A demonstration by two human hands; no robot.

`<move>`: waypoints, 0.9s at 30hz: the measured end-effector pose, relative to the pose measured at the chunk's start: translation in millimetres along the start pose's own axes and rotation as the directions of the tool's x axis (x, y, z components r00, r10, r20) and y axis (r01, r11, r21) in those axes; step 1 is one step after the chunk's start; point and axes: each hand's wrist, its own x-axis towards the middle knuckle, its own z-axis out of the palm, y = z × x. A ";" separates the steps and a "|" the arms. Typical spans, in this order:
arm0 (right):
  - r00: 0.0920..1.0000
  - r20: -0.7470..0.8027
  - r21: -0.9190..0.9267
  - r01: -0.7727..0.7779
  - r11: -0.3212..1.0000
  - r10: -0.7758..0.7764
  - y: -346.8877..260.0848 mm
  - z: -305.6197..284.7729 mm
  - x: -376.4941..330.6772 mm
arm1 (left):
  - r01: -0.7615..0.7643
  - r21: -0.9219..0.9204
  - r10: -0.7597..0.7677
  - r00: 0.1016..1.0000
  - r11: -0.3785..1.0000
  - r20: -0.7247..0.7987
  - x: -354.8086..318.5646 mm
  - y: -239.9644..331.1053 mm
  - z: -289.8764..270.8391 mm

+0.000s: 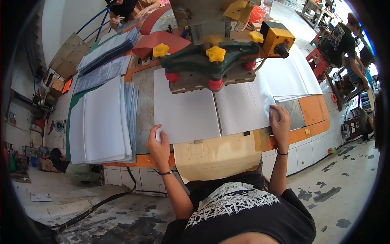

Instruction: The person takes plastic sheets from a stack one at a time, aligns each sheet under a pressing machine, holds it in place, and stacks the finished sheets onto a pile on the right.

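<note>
Two white sheets lie side by side on the worktable under a press machine (211, 61) with yellow knobs. My left hand (157, 142) grips the near left corner of the left white sheet (185, 110). My right hand (280, 122) rests flat, fingers spread, on the near right corner of the right white sheet (243, 105). Both sheets reach back under the machine's head. A brown paper sheet (215, 156) hangs over the table's front edge between my arms.
A tall stack of white sheets (99, 122) sits at the left, with grey stacks (107, 51) behind it. More white sheets (290, 75) lie at the right beside a yellow control box (277, 38). A person in black (343, 42) stands at the far right; another person's hands (122, 16) work at the back.
</note>
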 end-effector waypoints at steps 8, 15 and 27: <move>1.000 -0.020 0.021 -0.012 1.000 0.012 2.6 -0.2 3.9 | 0.093 -0.048 -0.092 0.995 0.994 0.024 2.4 3.0 1.6; 1.000 -0.003 0.029 -0.020 0.999 0.020 0.3 -1.4 6.4 | 0.176 -0.014 -0.175 0.983 0.984 0.045 3.5 -4.2 0.8; 1.000 -0.006 0.013 -0.008 1.000 0.008 4.7 0.1 3.6 | 0.165 -0.059 -0.163 0.986 0.985 0.042 2.5 -1.4 0.7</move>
